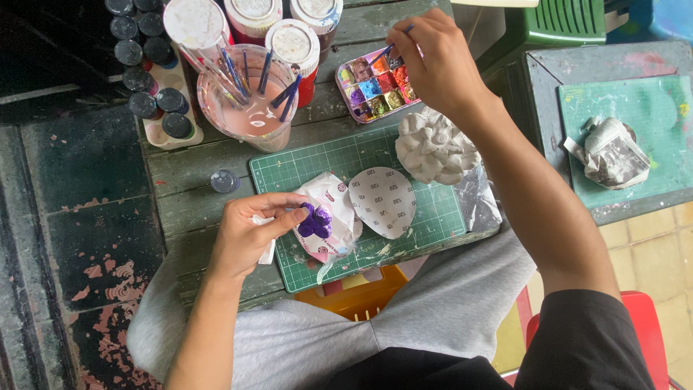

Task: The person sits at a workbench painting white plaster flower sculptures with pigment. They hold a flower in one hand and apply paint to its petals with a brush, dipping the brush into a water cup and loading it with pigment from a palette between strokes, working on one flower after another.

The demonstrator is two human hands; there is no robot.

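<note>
The right hand point(433, 61) pinches a brush point(393, 45) over the paint palette point(375, 87); the left hand point(253, 231) fingers grip a purple-painted flower point(315, 222) below it, awaiting more paint.

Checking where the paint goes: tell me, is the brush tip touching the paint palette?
Touching. The head view shows the brush in the right hand, its tip resting in a well of the paint palette.
</note>
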